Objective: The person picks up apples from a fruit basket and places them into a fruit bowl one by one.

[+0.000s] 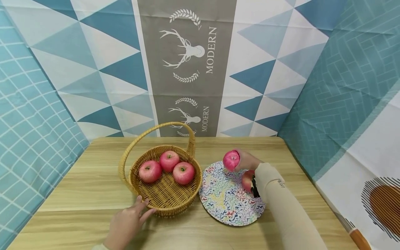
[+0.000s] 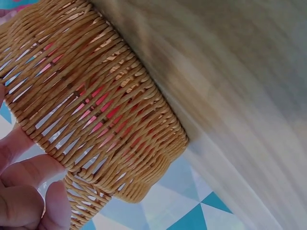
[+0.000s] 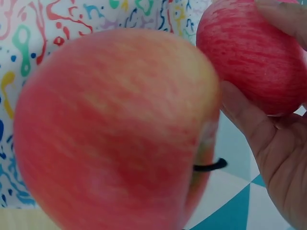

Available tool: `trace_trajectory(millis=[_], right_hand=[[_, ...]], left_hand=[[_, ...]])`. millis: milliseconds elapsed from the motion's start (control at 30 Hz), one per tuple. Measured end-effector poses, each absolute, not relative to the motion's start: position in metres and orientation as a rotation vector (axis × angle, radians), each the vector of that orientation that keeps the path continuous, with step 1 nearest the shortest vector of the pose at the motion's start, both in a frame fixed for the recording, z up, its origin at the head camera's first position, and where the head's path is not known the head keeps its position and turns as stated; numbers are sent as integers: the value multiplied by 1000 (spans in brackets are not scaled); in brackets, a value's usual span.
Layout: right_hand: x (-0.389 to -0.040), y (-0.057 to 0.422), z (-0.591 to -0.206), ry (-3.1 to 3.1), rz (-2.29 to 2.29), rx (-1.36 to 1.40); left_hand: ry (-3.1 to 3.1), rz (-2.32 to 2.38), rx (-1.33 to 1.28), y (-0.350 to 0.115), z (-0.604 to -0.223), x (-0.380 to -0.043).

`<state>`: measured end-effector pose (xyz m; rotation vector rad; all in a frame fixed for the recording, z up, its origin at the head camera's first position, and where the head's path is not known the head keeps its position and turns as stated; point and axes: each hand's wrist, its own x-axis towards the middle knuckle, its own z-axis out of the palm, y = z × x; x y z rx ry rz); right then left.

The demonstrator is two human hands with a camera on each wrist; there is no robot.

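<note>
My right hand [image 1: 246,160] grips a pinkish-red apple [image 1: 231,160] over the far part of a round, flat mat [image 1: 218,205] with multicoloured squiggles. In the right wrist view, the thumb and fingers lie around that apple [image 3: 254,52]. A second apple [image 1: 247,180] sits on the mat below the right wrist, partly hidden, its dark stem [image 3: 211,166] visible close up. My left hand [image 1: 126,220] holds the near-left rim of a wicker basket [image 1: 168,208], fingers at the rim. Inside the basket lie three apples, one [image 1: 150,171] at the left, one [image 1: 169,160] behind, one [image 1: 183,173] at the right.
The basket's tall arched handle [image 1: 150,131] rises above its far side. Basket and mat stand side by side on a wooden table [image 1: 78,194]. A patterned cloth wall [image 1: 187,86] stands behind the table, with blue-green sheets at both sides.
</note>
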<state>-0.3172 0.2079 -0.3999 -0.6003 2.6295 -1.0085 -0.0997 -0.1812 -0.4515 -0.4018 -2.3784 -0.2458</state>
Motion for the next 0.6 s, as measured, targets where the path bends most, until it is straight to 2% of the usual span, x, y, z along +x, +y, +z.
trace_trajectory(millis=[300,600], right_hand=[[-317,199,-404,2644,-909,-438],[-319,187,-404,2672,-867,-437]], left_hand=[[-2444,-228,-360,-181,-453,-97],[-2423,-233,-408,-183,-451,-99]])
